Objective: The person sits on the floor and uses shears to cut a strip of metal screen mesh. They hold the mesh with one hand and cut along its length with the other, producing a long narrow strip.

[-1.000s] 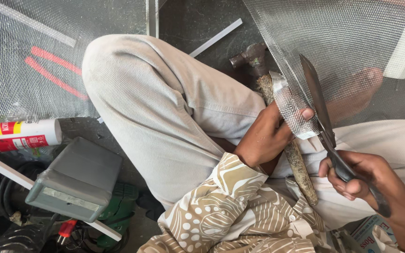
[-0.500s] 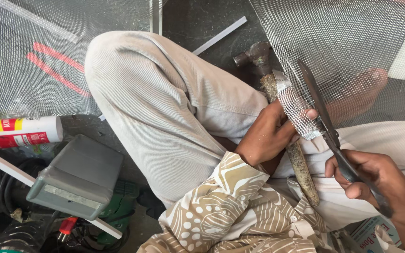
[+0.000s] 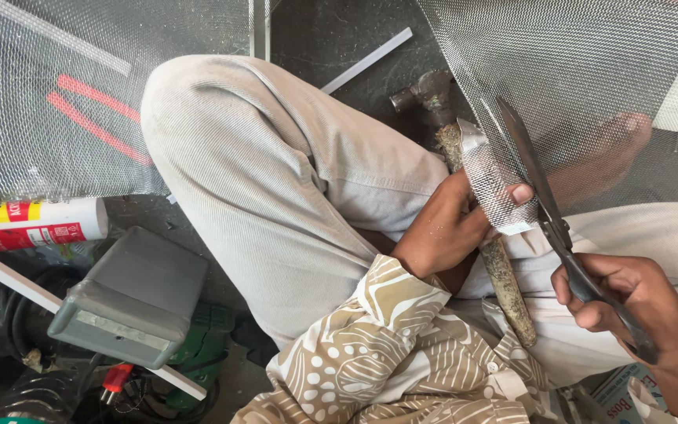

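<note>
From the head view, looking down over the person's lap, the right hand [image 3: 637, 302] is gripping the handles of a pair of dark metal shears [image 3: 547, 212], its fingers curled shut around them, low at the right of the picture. The blades are pointing up and away from the body, a little apart, with their tips lying against a sheet of fine wire mesh [image 3: 582, 71] that is filling the upper right of the view.

The left hand [image 3: 453, 228] is sitting just left of the shears, its fingers pinched together on a narrow strip of mesh [image 3: 490, 184] that is curling down from the cut edge of the sheet; the thumb is pressing the strip's lower end close to the pivot of the blades. Behind that hand a hammer [image 3: 464, 157] with a worn, rough handle is lying across the lap, its rusty head pointing up toward the floor beyond the knee.

A raised knee in pale trousers [image 3: 276, 173] is taking up the middle of the view, and a bare foot is showing dimly through the mesh at the right. At the left, a second mesh panel [image 3: 64, 94] is lying on the floor, with a red and yellow sealant tube [image 3: 33, 224] beside it and a grey box [image 3: 131, 294] resting on green tools and cables.
</note>
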